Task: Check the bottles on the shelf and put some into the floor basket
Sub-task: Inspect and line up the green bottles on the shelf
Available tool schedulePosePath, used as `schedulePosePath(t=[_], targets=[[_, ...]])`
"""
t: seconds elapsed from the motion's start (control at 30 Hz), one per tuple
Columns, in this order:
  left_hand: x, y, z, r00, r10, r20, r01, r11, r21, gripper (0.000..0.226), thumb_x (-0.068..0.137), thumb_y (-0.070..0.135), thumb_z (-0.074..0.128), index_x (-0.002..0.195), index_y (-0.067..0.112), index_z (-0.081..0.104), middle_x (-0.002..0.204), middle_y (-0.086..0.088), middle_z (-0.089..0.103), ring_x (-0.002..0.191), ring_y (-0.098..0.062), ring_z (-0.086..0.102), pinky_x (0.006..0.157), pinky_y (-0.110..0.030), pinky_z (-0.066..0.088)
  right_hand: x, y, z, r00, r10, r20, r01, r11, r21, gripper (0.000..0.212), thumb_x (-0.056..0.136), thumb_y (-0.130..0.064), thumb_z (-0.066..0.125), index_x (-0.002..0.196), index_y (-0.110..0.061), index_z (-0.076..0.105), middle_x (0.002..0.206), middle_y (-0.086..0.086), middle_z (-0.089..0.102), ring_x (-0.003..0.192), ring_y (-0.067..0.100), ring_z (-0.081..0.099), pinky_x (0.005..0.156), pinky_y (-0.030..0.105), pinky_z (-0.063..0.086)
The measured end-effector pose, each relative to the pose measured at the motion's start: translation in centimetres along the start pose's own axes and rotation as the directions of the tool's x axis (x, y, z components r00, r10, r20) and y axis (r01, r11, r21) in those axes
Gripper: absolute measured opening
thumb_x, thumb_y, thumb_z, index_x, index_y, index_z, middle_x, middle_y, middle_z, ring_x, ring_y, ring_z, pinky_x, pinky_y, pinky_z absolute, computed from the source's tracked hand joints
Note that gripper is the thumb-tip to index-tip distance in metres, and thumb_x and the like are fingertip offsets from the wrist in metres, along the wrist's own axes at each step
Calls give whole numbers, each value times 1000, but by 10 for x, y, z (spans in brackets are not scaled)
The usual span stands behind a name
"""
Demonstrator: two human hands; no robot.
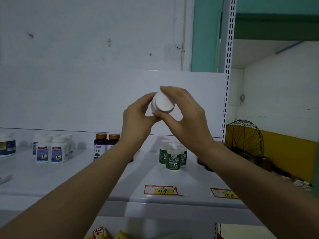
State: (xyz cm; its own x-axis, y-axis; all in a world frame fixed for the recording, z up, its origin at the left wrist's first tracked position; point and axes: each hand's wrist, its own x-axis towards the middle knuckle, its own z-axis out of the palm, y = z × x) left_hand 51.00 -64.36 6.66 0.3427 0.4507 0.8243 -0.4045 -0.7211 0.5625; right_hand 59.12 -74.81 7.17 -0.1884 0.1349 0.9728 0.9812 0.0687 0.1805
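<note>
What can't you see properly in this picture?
All in the head view:
- white bottle: label covered by the left hand and right hand; only its round end shows.
- floor basket: out of view, below the bottom edge.
- dark bottle: mostly behind the right forearm.
- blue-label bottle: cut off by the left edge.
- 158 price tag: partly covered by the right forearm.

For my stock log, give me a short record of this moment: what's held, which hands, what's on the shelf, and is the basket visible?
held: white bottle, white end toward the camera
hands: left hand and right hand both grip it above the shelf
on shelf: green-label bottles, dark bottles with copper caps, blue-label bottles
front edge: price tag reading 99
basket: not in view
</note>
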Motion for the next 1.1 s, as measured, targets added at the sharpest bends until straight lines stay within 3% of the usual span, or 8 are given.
schedulePosePath(t=[0.2, 0.4, 0.5, 0.6, 0.73, 0.87, 0.97, 1.1], targets=[[9, 2, 0, 1000, 28, 7, -28, 1000, 13, 49, 75, 5, 75, 119, 23, 60, 114, 7, 66, 110, -10, 60, 95, -29, 50, 11, -1, 0, 1000, 19, 14, -19, 999, 40, 49, 83, -17, 72, 127, -1, 55, 121, 11, 61, 112, 16, 54, 96, 10, 38], [10, 8, -8, 971, -159, 176, 166, 986, -21, 38, 72, 11, 78, 106, 19, 65, 98, 10, 69, 95, -3, 64, 75, -9, 48, 46, -6, 0, 887, 376, 269, -425, 891, 156, 48, 83, -27, 71, 128, -18, 56, 118, -5, 61, 103, 5, 55, 89, 12, 45], [11, 12, -13, 883, -376, 281, 402, 915, -38, 44, 67, 30, 80, 105, 12, 67, 94, 1, 73, 91, -10, 67, 82, -21, 51, 71, 3, 0, 655, 616, 439, -728, 669, 149, 47, 81, -35, 72, 122, -16, 60, 114, -1, 62, 101, 12, 60, 90, 23, 50], [5, 15, -16, 715, -526, 461, 625, 776, -84, 53, 69, 42, 72, 110, 9, 64, 96, -9, 74, 92, -19, 70, 93, -32, 50, 78, 15, 0, 272, 712, 647, -950, 306, 63, 30, 85, -30, 70, 99, -6, 60, 97, 10, 67, 81, 19, 66, 76, 30, 58], [-2, 11, -18, 549, -650, 526, 763, 646, 2, 53, 77, 48, 65, 105, 4, 64, 96, -13, 73, 87, -22, 71, 83, -31, 54, 60, 32, -1, -8, 696, 718, -970, 168, -174, 27, 88, -34, 66, 93, -8, 60, 83, 9, 62, 65, 17, 62, 52, 24, 55], [-9, 5, -20, 543, -667, 510, 761, 648, 38, 45, 79, 42, 67, 108, 8, 63, 97, -11, 73, 95, -22, 69, 91, -33, 52, 45, 42, 2, -19, 673, 739, -978, 142, -155, 30, 85, -32, 70, 100, -8, 61, 88, 8, 61, 72, 17, 62, 61, 26, 56], [-17, -5, -16, 675, -653, 343, 634, 751, 185, 43, 74, 35, 76, 106, 8, 66, 93, -4, 72, 87, -14, 67, 78, -25, 52, 42, 42, 4, 81, 612, 786, -979, 199, -55, 31, 85, -19, 69, 110, -3, 63, 102, 10, 64, 81, 18, 63, 67, 24, 56], [-30, -24, -12, 790, -560, 249, 514, 827, 229, 34, 78, 25, 75, 110, 17, 66, 98, 6, 67, 77, -1, 55, 69, -20, 40, 40, 31, 15, 270, 555, 787, -875, 483, -40, 37, 83, -15, 72, 116, -2, 61, 107, 7, 66, 93, 16, 65, 77, 23, 57]])
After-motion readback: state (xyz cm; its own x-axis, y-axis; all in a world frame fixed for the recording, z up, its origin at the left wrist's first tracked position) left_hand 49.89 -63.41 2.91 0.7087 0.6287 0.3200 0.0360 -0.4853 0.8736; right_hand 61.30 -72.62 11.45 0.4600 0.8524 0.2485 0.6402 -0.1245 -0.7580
